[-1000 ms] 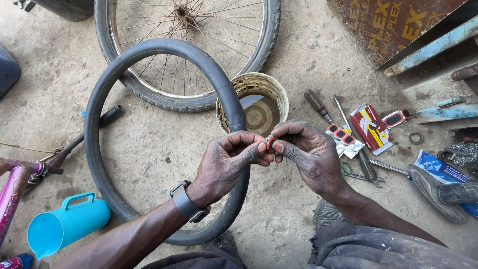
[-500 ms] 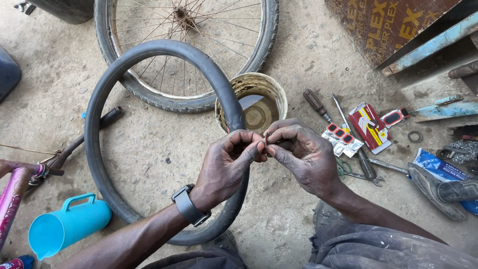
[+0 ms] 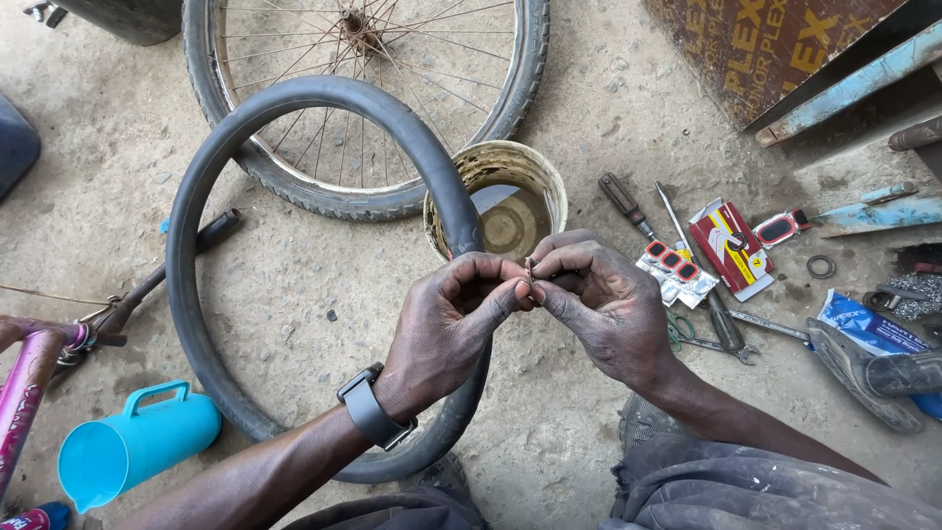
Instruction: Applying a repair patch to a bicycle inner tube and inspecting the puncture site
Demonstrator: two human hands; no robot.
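My left hand (image 3: 453, 324), with a dark watch on its wrist, and my right hand (image 3: 603, 299) meet over the concrete floor. Their fingertips pinch one small piece (image 3: 530, 270) between them; it is too small to tell what it is. A black inner tube (image 3: 294, 106) lies in a big loop under my left forearm. It runs over the rim of a dirty bucket (image 3: 540, 182) just beyond my hands.
A spoked bicycle wheel (image 3: 510, 88) lies at the top. A turquoise jug (image 3: 147, 447) lies on its side at the lower left beside a pink bike frame (image 3: 25, 393). Screwdrivers (image 3: 623, 201), a red patch box (image 3: 728, 245), patches and spanners lie at the right.
Both hands have stayed together over the tube, the fingers shifting slightly around the small piece. A red speck seen between the fingers a second ago no longer shows.
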